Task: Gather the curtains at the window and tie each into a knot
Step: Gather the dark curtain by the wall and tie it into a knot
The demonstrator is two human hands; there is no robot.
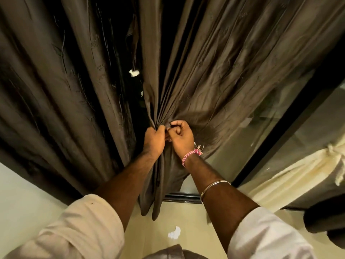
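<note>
A dark brown curtain [214, 68] hangs right of centre, its folds pulled together into a bunch at mid height. My left hand [154, 140] is closed around that bunch from the left. My right hand [182, 136] pinches further folds right beside it, the two hands touching. Below the hands the curtain's lower end [158, 187] hangs loose above the floor. A second brown curtain [61, 81] hangs ungathered on the left, apart from both hands. A dark gap of window shows between the two curtains.
To the right a glass pane [280, 131] in a black frame [291, 126] runs diagonally. A cream curtain [298, 174] with a knot in it hangs at the far right. Pale floor with a scrap of white paper [174, 233] lies below. A dark object [326, 219] sits at the right edge.
</note>
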